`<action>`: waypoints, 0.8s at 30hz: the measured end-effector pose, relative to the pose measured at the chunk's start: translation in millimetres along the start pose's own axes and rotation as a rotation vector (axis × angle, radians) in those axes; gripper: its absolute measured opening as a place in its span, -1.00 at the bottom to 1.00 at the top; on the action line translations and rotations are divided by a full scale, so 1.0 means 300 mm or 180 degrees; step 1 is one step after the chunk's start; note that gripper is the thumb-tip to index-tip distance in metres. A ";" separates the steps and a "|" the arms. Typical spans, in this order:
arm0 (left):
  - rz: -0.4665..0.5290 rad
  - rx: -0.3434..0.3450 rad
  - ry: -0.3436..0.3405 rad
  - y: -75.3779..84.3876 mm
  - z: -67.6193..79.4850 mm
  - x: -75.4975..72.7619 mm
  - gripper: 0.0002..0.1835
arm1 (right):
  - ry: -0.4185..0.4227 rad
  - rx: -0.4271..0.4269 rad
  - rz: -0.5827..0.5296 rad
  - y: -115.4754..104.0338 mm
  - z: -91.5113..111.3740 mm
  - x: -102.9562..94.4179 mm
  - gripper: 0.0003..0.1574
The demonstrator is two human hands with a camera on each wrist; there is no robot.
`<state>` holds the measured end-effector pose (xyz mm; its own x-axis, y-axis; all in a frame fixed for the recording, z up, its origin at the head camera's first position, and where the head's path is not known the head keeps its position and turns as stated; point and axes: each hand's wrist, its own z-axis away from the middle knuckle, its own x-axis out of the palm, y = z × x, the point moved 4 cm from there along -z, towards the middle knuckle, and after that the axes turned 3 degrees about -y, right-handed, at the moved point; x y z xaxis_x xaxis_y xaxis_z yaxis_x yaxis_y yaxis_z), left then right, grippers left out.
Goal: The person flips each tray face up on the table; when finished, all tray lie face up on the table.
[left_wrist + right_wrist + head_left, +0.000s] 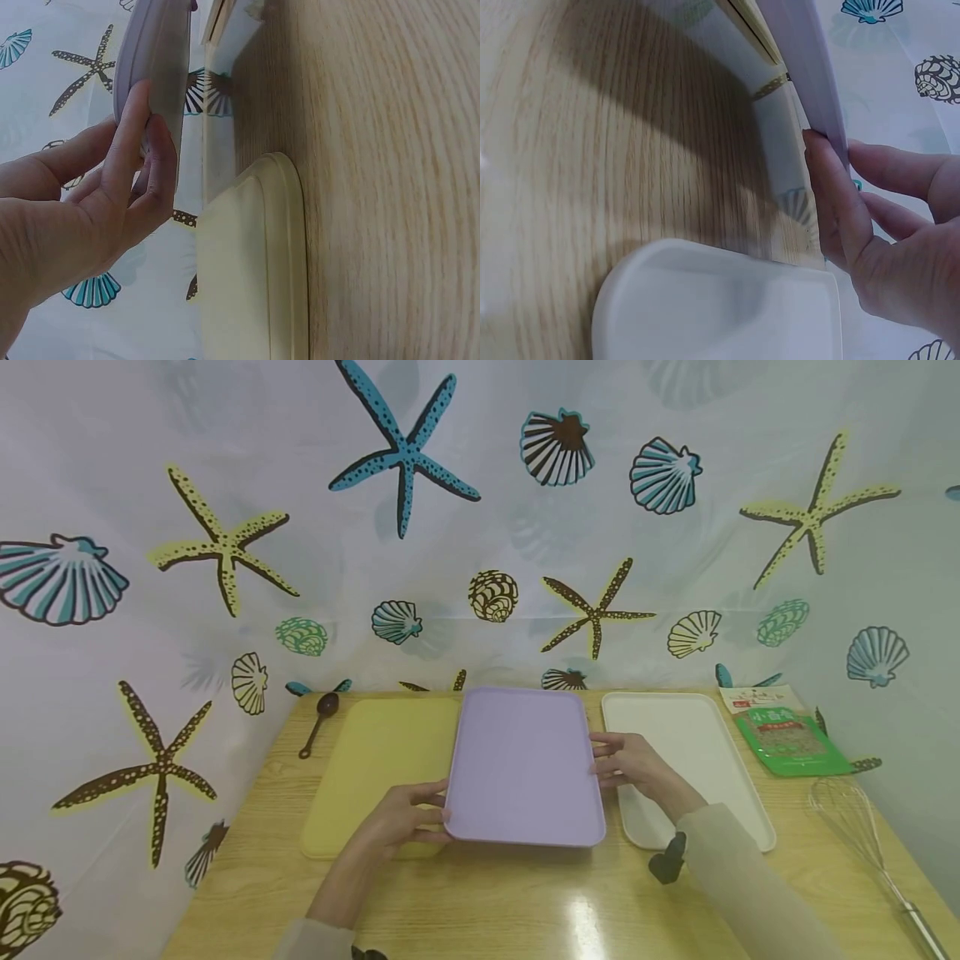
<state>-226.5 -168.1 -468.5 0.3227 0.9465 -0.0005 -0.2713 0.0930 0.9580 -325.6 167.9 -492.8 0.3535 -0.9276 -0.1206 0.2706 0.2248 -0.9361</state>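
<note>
A purple rectangular tray (525,764) is held up off the wooden table between both hands, and its shadow falls on the wood in the right wrist view. My left hand (408,817) grips its left edge near the front corner, fingers under the rim (150,45). On the opposite edge my right hand (633,764) pinches the tray's side (810,75), thumb above and fingers beneath. Left of it lies a yellow tray (375,760), partly covered by the left hand. A white tray (712,760) lies to the right, under the right forearm.
A dark brown spoon (321,722) lies at the back left of the table (517,910). At the right are a green packet (791,743) and a wire whisk (870,843). A curtain (480,527) printed with shells and starfish hangs behind.
</note>
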 end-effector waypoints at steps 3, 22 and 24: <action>-0.0040 -0.0047 0.0008 -0.003 -0.008 0.002 -0.41 | 0.0007 -0.0007 0.0011 0.003 -0.001 -0.009 -0.21; -0.0091 -0.0159 -0.0026 -0.025 -0.057 0.018 -0.43 | 0.0059 0.0041 -0.0055 -0.017 0.007 -0.041 -0.25; -0.0119 -0.0172 -0.0029 -0.025 -0.059 0.019 -0.43 | 0.0059 0.0048 -0.0062 -0.018 0.005 -0.042 -0.25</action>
<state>-238.5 -158.0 -480.8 0.3417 0.9392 -0.0331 -0.3073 0.1449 0.9405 -330.2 178.9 -485.9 0.3315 -0.9372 -0.1087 0.2907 0.2111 -0.9332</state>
